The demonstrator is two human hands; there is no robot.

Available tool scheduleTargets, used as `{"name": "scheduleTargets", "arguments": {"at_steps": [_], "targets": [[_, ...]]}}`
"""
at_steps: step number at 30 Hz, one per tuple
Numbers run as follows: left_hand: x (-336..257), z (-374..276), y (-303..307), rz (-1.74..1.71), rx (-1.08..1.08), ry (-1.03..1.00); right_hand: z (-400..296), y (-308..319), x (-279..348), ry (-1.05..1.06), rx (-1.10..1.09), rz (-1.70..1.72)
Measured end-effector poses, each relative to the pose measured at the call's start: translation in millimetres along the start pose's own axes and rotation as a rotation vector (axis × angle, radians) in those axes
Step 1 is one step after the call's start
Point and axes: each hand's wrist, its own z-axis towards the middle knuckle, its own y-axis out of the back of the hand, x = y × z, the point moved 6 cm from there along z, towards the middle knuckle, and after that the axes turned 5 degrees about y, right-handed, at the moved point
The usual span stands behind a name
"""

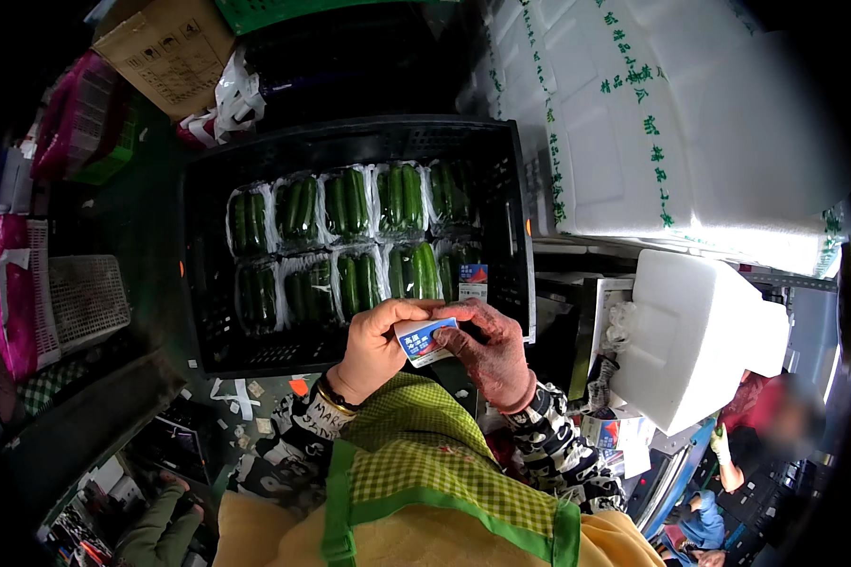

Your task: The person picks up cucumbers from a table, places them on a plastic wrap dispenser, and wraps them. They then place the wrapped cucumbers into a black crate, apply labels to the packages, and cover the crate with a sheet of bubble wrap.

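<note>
My bare left hand (377, 341) and my right hand (495, 352), in a reddish knit work glove, meet over the near edge of a black plastic crate (255, 363). Between them is a small blue-and-white printed label (422, 341); the fingers of both hands grip it. In the crate lie two rows of film-wrapped packs of green cucumbers (345, 204), several per row. White edges show between the packs. A similar printed label (474, 276) is on the near right pack (448, 273), just beyond my gloved fingers.
White foam boxes (610, 142) with printed green tape stand at the right. Another foam box (695, 340) sits nearer, above more printed labels (610, 432). A cardboard box (167, 57) and a plastic basket (89, 290) are left. Another person (741, 418) is at lower right.
</note>
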Motion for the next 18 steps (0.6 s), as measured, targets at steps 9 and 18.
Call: {"name": "scheduleTargets", "arguments": {"at_steps": [9, 18], "targets": [[81, -6, 33, 0.071, 0.152, 0.644, 60, 22, -14, 0.267, -0.229, -0.422], [62, -32, 72, 0.470, 0.224, 0.384, 233, 135, -101, 0.172, -0.453, -1.114]]}}
